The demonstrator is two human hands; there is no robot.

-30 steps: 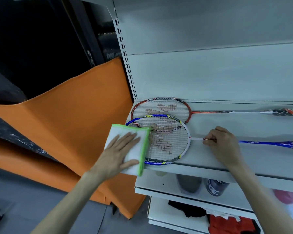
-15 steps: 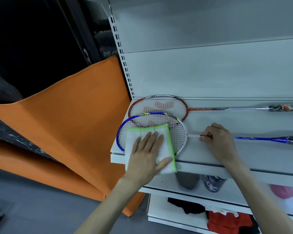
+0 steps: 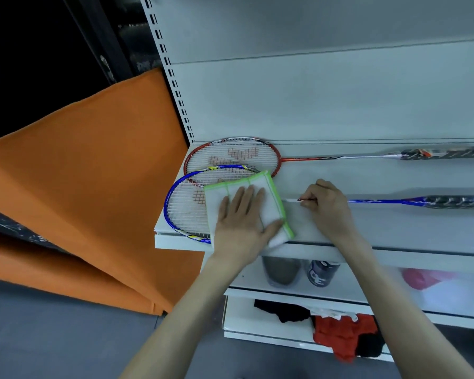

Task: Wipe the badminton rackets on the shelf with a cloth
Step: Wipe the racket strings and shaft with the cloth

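Note:
Two badminton rackets lie flat on the white shelf (image 3: 394, 231). The blue racket (image 3: 181, 212) is nearer, its head at the shelf's left end and its shaft running right. The red racket (image 3: 230, 157) lies behind it against the back panel, partly overlapped by the blue head. My left hand (image 3: 241, 225) presses a white cloth with green edging (image 3: 268, 192) flat onto the right half of the blue racket's strings. My right hand (image 3: 326, 206) pinches the blue racket's shaft just right of the head. The cloth hides the racket's throat.
An orange fabric sheet (image 3: 93, 173) hangs left of the shelf unit. Lower shelves hold a grey bowl-like item (image 3: 281, 270), a dark can (image 3: 320, 273), a pink-and-white bag (image 3: 433, 285) and red and black clothes (image 3: 340, 335). A slotted upright (image 3: 173, 77) runs up the shelf's left side.
My left hand has slid the cloth rightward across the blue racket's head, from its left rim to its right side. My right hand has kept its pinch on the shaft.

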